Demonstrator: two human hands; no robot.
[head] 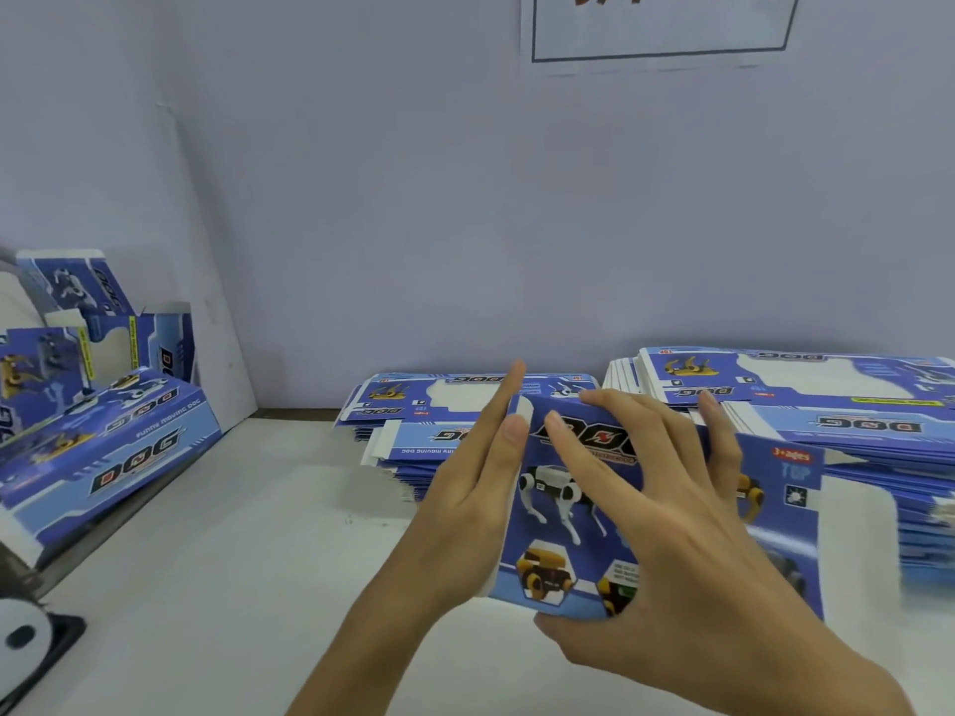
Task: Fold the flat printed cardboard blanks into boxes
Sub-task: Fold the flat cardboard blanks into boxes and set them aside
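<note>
A blue printed cardboard blank (558, 514), showing robot dogs and the word DOG, is being held above the white table (217, 550), in front of the stacks of flat blanks. It is partly bent, and one panel is reaching out to the right toward a "TOP" mark.

The left hand (478, 483) is lying flat against the left edge of the blank, with straight fingers pointing up and away. The right hand (672, 514) is spreading wide over the front of the blank; its fingers are reaching to the upper edge and curling a little over it, while the thumb is pressing under the lower edge, so this hand is gripping the blank.

Behind the hands, a middle stack of blanks (413, 421) is lying on the table, and a taller right stack (847, 421) is standing just beside it. At the left, folded boxes (103, 405) are leaning together near the table edge. A pale wall (413, 198) is closing the back, with a paper sign (661, 28) high up. At the lower left corner a dark object (36, 638) is showing; I cannot tell what it is. Between the boxes and the hands the table surface is showing bare white.
</note>
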